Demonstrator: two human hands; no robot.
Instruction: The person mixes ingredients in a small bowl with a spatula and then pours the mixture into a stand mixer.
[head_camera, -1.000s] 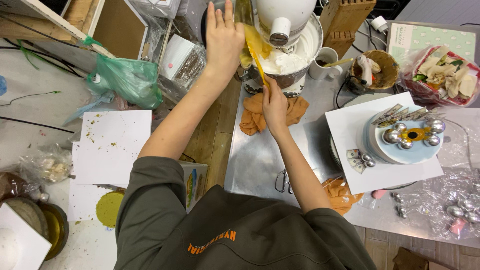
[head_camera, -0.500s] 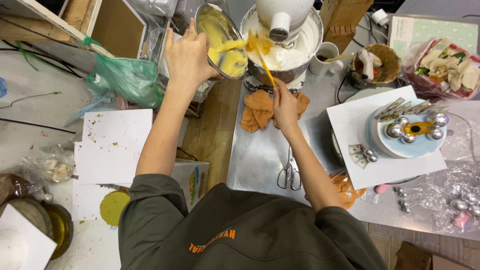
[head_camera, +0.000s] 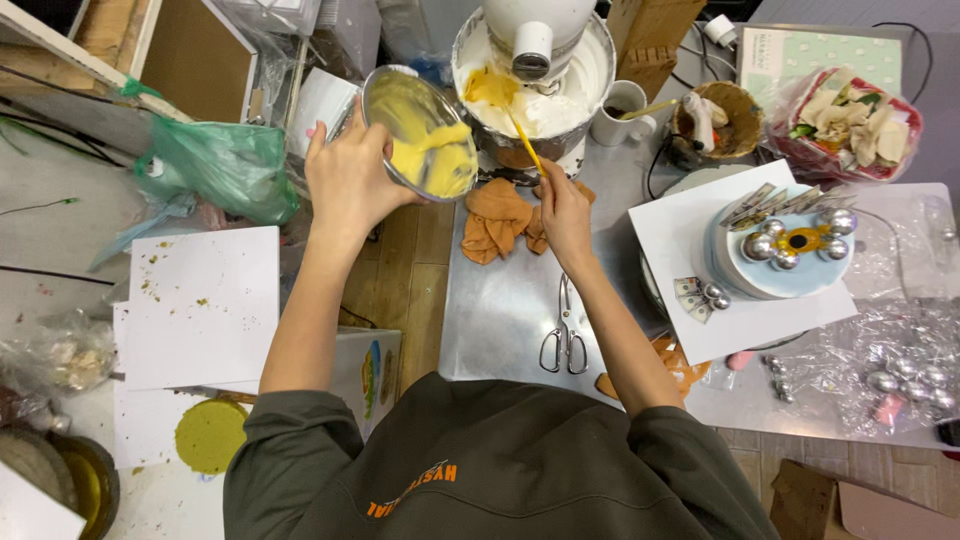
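My left hand (head_camera: 350, 180) holds a small metal bowl (head_camera: 415, 125) of yellow batter, tilted toward the stand mixer bowl (head_camera: 590, 75). My right hand (head_camera: 565, 205) grips a yellow spatula (head_camera: 522, 140) whose tip reaches into the mixer bowl. That bowl holds white cream with a yellow patch on its left side. The white mixer head (head_camera: 535, 30) hangs over the cream. An orange cloth (head_camera: 495, 220) lies crumpled on the steel table below the mixer, just left of my right hand.
Scissors (head_camera: 565, 335) lie on the steel table (head_camera: 500, 310). A pale blue cake with silver balls (head_camera: 785, 245) stands on a white board at right. A mug (head_camera: 622, 105), a basket, wrapped flowers, a green bag (head_camera: 220, 170) and white boards (head_camera: 200, 300) surround the table.
The bowl in my left hand has come lower and left, away from the mixer rim. The yellow batter now sits in the cream, and the spatula has swung into the mixer bowl.
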